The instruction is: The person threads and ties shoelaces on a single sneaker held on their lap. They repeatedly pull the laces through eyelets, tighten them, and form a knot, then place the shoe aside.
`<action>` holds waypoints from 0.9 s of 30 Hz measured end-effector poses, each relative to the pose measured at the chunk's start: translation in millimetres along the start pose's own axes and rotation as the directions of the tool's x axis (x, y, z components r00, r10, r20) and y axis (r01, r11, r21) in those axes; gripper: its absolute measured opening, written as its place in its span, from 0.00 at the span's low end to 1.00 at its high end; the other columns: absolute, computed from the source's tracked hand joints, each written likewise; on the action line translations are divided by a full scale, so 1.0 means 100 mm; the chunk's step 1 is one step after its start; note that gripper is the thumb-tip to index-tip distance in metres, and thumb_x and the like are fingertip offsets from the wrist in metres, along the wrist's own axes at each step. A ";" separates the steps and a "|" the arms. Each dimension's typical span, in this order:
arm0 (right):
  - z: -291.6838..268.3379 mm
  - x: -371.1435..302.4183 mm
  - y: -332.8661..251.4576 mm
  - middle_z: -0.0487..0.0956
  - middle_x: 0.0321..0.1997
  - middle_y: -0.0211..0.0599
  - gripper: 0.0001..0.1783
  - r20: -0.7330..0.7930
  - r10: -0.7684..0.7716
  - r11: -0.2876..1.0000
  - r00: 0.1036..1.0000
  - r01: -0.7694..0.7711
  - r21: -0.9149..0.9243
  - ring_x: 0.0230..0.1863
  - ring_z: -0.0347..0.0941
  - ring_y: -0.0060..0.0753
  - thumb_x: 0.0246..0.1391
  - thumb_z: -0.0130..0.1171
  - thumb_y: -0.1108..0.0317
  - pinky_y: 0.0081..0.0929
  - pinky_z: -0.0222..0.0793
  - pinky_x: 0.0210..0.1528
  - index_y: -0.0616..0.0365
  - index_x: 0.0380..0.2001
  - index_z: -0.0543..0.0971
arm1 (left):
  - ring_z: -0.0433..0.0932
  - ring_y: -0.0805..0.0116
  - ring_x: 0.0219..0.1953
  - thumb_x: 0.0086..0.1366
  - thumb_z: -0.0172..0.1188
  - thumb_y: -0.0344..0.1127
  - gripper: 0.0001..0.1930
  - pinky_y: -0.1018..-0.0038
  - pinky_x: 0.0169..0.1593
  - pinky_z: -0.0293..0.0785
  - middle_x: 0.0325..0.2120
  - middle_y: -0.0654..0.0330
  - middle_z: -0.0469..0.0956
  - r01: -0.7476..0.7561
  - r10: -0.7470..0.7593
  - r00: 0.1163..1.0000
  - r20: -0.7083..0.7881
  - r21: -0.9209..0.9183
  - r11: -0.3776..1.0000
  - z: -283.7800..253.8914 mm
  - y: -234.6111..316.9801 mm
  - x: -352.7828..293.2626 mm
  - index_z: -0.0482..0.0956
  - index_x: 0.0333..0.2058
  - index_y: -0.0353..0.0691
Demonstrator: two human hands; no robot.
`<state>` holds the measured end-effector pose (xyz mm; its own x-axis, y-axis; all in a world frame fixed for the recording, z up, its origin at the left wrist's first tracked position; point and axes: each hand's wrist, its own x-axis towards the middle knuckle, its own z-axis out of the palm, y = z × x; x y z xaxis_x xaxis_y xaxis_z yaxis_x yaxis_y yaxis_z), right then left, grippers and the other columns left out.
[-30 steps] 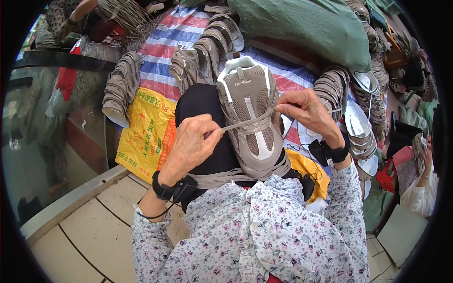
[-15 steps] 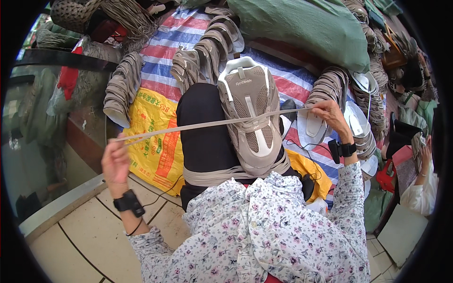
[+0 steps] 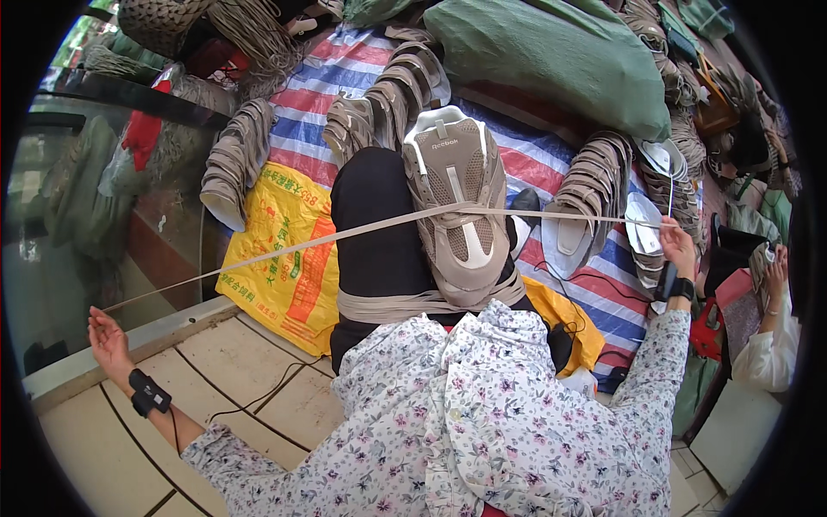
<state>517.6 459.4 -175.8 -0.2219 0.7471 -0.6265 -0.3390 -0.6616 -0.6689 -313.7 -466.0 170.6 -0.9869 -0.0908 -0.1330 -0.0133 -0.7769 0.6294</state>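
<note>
From where I stand, the grey-brown shoe (image 3: 465,163) lies on the person's lap (image 3: 369,198), over the right thigh, its toe by the lap's near edge and its heel at the far edge. 1 flat pale lace (image 3: 336,237) crosses its front and stretches taut to both sides. The left hand (image 3: 109,343), well out past the lap's left edge, has the lace's end at its fingertips, pinched lightly with the palm half open. The right hand (image 3: 678,248), out past the right edge, pinches the other end between thumb and fingers, nearly closed. A bundle of laces (image 3: 379,308) runs across the lap's near edge. 1 row of nested shoe uppers (image 3: 237,159) lies along the striped sheet's (image 3: 297,125) left edge, near a yellow sack (image 3: 293,185).
</note>
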 end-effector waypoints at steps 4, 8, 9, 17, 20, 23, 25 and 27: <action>-0.56 -0.06 -0.53 0.75 0.56 0.50 0.22 -0.110 -0.179 0.964 0.978 0.196 0.180 0.57 0.72 0.39 0.58 0.49 0.81 0.29 0.68 0.60 0.73 0.57 0.68 | 0.73 0.50 0.58 0.65 0.55 0.18 0.18 0.68 0.53 0.79 0.54 0.44 0.73 -0.099 0.085 0.991 0.099 0.151 0.984 0.14 0.43 0.18 0.71 0.53 0.23; -1.18 -0.22 -0.98 0.76 0.35 0.36 0.08 0.196 -0.203 0.976 0.959 0.181 0.122 0.31 0.69 0.26 0.63 0.46 0.77 0.19 0.65 0.32 0.66 0.42 0.74 | 0.73 0.55 0.58 0.67 0.53 0.20 0.17 0.72 0.54 0.78 0.55 0.44 0.73 -0.273 0.209 0.953 0.220 0.328 0.904 0.36 0.71 0.30 0.70 0.54 0.22; -1.34 -0.26 -1.11 0.75 0.33 0.35 0.08 0.396 -0.210 0.978 0.894 0.197 0.073 0.29 0.67 0.25 0.64 0.45 0.76 0.19 0.64 0.31 0.64 0.40 0.74 | 0.73 0.57 0.58 0.68 0.52 0.21 0.17 0.73 0.54 0.78 0.56 0.44 0.72 -0.365 0.317 0.931 0.182 0.401 0.840 0.43 0.74 0.28 0.69 0.54 0.22; -0.68 -0.91 -0.86 0.78 0.50 0.33 0.15 0.207 -0.530 0.599 0.822 0.536 -0.595 0.39 0.72 0.21 0.67 0.49 0.68 0.11 0.63 0.32 0.65 0.50 0.75 | 0.69 0.67 0.61 0.71 0.50 0.28 0.18 0.76 0.64 0.65 0.59 0.49 0.71 -0.471 0.138 0.865 0.482 0.689 0.551 1.25 -0.73 -0.43 0.70 0.56 0.25; 0.99 -1.02 0.13 0.78 0.53 0.32 0.25 0.357 -0.308 0.771 0.882 0.451 -0.449 0.48 0.75 0.20 0.62 0.58 0.60 0.13 0.64 0.44 0.66 0.56 0.73 | 0.71 0.69 0.58 0.67 0.54 0.31 0.20 0.72 0.64 0.64 0.56 0.53 0.73 -0.389 -0.352 0.727 0.590 0.776 0.497 1.27 -2.43 -1.06 0.71 0.57 0.33; 2.48 -1.34 1.18 0.83 0.39 0.36 0.13 0.526 -0.054 0.894 0.848 0.276 -0.353 0.34 0.79 0.20 0.61 0.60 0.69 0.11 0.65 0.26 0.63 0.46 0.76 | 0.78 0.75 0.45 0.66 0.58 0.30 0.11 0.80 0.53 0.70 0.45 0.58 0.79 -0.086 -0.714 0.551 0.432 0.880 0.467 1.34 -3.81 -1.83 0.79 0.46 0.34; 3.14 -1.61 1.68 0.82 0.35 0.37 0.12 0.588 0.074 0.915 0.806 0.179 -0.361 0.27 0.76 0.18 0.61 0.59 0.70 0.11 0.65 0.24 0.64 0.46 0.77 | 0.79 0.80 0.33 0.68 0.58 0.34 0.10 0.85 0.39 0.73 0.33 0.62 0.82 0.010 -0.771 0.582 0.258 0.946 0.324 1.36 -4.32 -2.28 0.80 0.43 0.34; 3.52 -1.84 1.93 0.81 0.31 0.33 0.10 0.634 0.145 0.904 0.760 0.159 -0.397 0.24 0.72 0.15 0.61 0.60 0.69 0.11 0.63 0.23 0.63 0.43 0.78 | 0.78 0.82 0.27 0.69 0.58 0.35 0.10 0.88 0.32 0.71 0.26 0.65 0.81 -0.021 -0.778 0.577 0.248 0.957 0.290 1.37 -4.60 -2.54 0.81 0.40 0.34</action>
<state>171.1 216.7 -49.1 -0.7974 0.5122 -0.3191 0.0213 -0.5045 -0.8631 -78.8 -0.5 19.8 -0.5988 0.7069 -0.3765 -0.1365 0.3731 0.9177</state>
